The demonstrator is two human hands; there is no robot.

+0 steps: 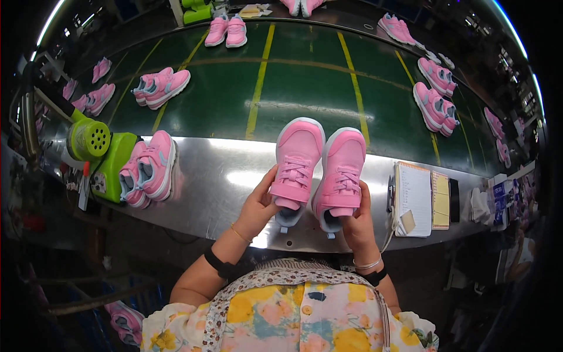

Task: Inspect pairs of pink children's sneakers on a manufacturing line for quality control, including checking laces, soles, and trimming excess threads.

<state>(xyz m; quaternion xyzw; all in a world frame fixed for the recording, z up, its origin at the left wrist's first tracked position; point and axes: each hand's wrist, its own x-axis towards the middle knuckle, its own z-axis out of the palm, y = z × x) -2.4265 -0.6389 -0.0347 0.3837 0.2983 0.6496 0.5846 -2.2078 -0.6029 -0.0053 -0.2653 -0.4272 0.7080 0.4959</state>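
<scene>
Two pink sneakers with white soles are held side by side over the metal ledge, toes pointing away from me. My left hand (256, 208) grips the left sneaker (295, 161) along its outer side near the heel, thumb toward the opening. The right sneaker (342, 170) is in my right hand (359, 226), whose fingers wrap its outer side and heel. Each shoe has a pink strap, pink laces and a pale blue lining with a heel loop. Their undersides are hidden.
A green conveyor belt (305, 76) with yellow lines runs beyond the ledge (217, 170), carrying several pink pairs. Left stands a lime-green machine (114, 164) with another pair of pink sneakers (153, 167) against it. On the right lie an open notebook (414, 196) and a yellow pad (440, 199).
</scene>
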